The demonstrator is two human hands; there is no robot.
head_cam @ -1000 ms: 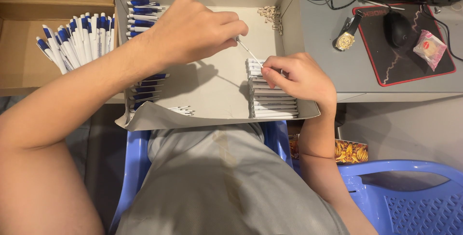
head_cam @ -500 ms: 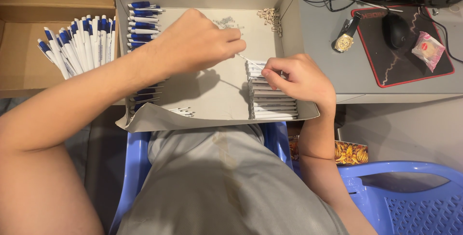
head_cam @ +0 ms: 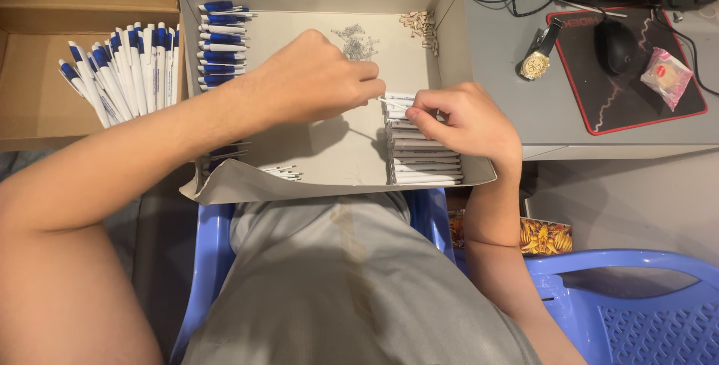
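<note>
My left hand (head_cam: 314, 80) reaches across a shallow grey cardboard tray (head_cam: 329, 178) and pinches a thin white refill (head_cam: 391, 101) at its fingertips. My right hand (head_cam: 464, 118) holds a white pen barrel at the top of a stack of white barrels (head_cam: 423, 159) along the tray's right side. The refill's tip meets the barrel between the two hands. A small heap of metal springs (head_cam: 356, 41) lies just behind my left hand. Blue-and-white pen parts (head_cam: 221, 43) line the tray's left side.
Several blue-and-white pens (head_cam: 120, 73) lie fanned in a brown box at the left. Small tan parts (head_cam: 419, 24) sit at the tray's back right. On the grey desk are a wristwatch (head_cam: 535, 62), a mouse (head_cam: 618, 43) on a red-edged pad, and a pink packet (head_cam: 666, 73). A blue plastic chair (head_cam: 622, 297) stands at lower right.
My left hand went back to the spring heap half a second ago, then returned forward to my right hand. The right hand stayed on the barrel stack.
</note>
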